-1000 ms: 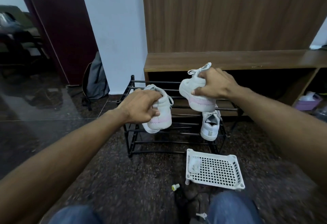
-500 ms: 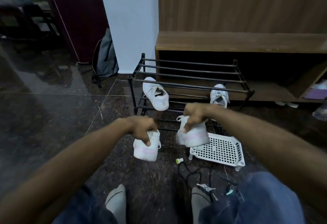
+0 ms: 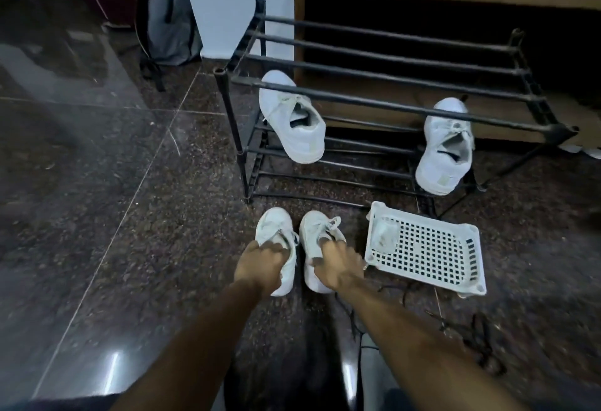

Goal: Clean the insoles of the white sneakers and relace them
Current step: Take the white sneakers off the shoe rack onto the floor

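Two small white sneakers are sitting side by side on the dark floor [image 3: 97,183], just in front of the black shoe rack [image 3: 374,98]. Both are lying long-ways from near to far, with their toes pointing far, toward the rack. The left sneaker [image 3: 271,225] is under the left hand [image 3: 260,264], which is curling its fingers into the shoe's opening and gripping the heel end. The right sneaker [image 3: 313,232] is under the right hand [image 3: 338,264], which is gripping it the same way. Both arms are reaching straight out and down. A white plastic basket [image 3: 429,248] is lying just to the right.
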